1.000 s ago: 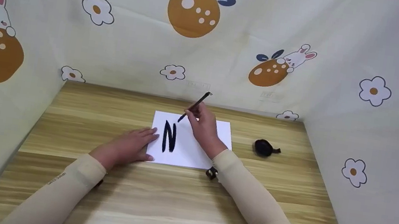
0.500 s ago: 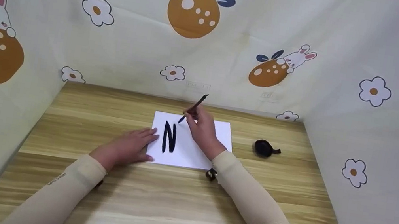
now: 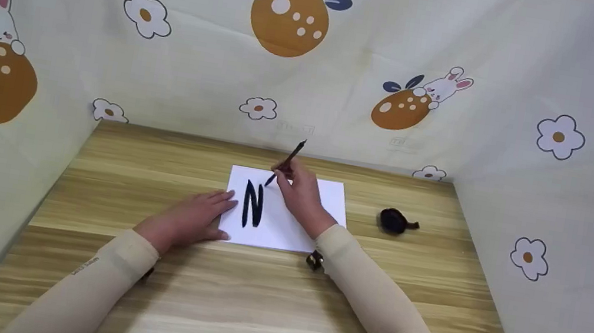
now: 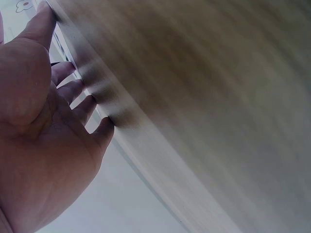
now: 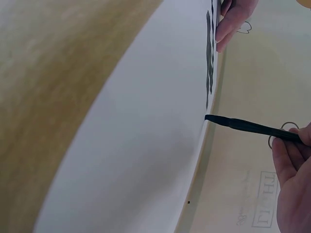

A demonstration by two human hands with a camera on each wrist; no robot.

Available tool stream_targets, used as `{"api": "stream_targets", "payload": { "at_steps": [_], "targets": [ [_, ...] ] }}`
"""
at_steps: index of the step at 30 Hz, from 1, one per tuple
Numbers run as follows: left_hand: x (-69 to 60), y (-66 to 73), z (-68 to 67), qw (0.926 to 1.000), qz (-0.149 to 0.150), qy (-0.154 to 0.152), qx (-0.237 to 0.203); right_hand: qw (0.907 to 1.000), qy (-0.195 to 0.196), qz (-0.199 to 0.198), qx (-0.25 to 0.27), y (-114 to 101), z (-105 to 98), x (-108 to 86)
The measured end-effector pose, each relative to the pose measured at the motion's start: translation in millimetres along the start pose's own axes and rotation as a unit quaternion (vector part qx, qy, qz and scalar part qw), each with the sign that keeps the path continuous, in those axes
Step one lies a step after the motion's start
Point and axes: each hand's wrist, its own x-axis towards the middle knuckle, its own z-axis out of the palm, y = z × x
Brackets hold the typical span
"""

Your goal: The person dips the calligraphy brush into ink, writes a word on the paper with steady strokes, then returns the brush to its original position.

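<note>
A white sheet of paper (image 3: 287, 230) lies on the wooden table, with a thick black letter N (image 3: 253, 205) on its left part. My right hand (image 3: 302, 191) pinches a dark ink brush (image 3: 289, 160) tilted over the sheet. In the right wrist view the black tip of the brush (image 5: 248, 126) is at the paper beside the N's strokes; whether it touches cannot be made out. On the paper's left edge rest the spread fingers of my left hand (image 3: 190, 218). The left wrist view shows those fingers nearly straight, the left hand (image 4: 53, 131) pressing at the sheet's border.
A small black dish (image 3: 392, 221) with a short handle stands right of the paper. Near the right wrist, by the paper's lower edge, is a small dark object (image 3: 314, 260), partly hidden by the sleeve. Patterned cloth walls (image 3: 198, 73) border the wooden table (image 3: 273, 317).
My right hand has lowered slightly, and the brush tip has come a little down, closer to the top right of the N. The left hand stays in place.
</note>
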Motion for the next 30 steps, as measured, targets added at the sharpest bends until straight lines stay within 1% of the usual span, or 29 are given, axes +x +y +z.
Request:
{"api": "stream_targets", "payload": {
  "at_steps": [11, 17, 23, 28, 30],
  "targets": [
    [0.7, -1.6, 0.4, 1.0000, -0.001, 0.002, -0.003, 0.9999, -0.009, -0.010, -0.004, 2.5, -0.6, -0.8],
    [1.6, -1.5, 0.8, 1.0000, -0.006, -0.005, -0.004, 0.9998, -0.012, -0.008, -0.013, 2.0, -1.6, -2.1],
    [2.3, -2.4, 1.6, 1.0000, -0.001, -0.002, -0.009, 0.9997, -0.019, -0.007, -0.013, 1.2, -2.2, -4.2],
    [2.2, -3.6, 2.2, 0.9999, 0.008, 0.004, -0.010, 0.9996, -0.027, 0.002, -0.010, 1.2, -2.9, -5.2],
    [2.4, -3.8, 2.5, 0.9999, 0.006, 0.002, -0.008, 0.9995, -0.029, 0.003, -0.012, 1.0, -3.2, -5.6]
  ]
}}
